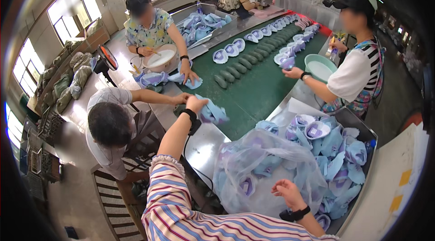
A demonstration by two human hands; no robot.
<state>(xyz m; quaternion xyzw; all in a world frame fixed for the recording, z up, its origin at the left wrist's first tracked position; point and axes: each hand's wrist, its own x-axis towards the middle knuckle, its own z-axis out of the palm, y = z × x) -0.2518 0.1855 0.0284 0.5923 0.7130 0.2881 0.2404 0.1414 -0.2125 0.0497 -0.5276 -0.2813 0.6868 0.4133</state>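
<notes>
My left hand (pixel 196 104) reaches out over the near left corner of the table. Its fingers are closed on a light blue shoe upper (pixel 214 113), which hangs down and looks a little blurred. Another person's hand (pixel 181 98) is right beside mine; whether it touches the upper I cannot tell. My right hand (pixel 291 194) hovers over a clear plastic bag (pixel 235 155), fingers loosely bent and apart with nothing in them. Inside the bag and beside it lie many blue and lilac shoe uppers (pixel 335 164), heaped in a metal tray.
A green conveyor belt (pixel 253 109) carries rows of dark shoe lasts (pixel 247 62) and lilac-lined uppers (pixel 231 50). Co-workers stand on both sides, near a white basin (pixel 161 57) and a pale green basin (pixel 321 66). A seated person (pixel 108 125) is close at my left.
</notes>
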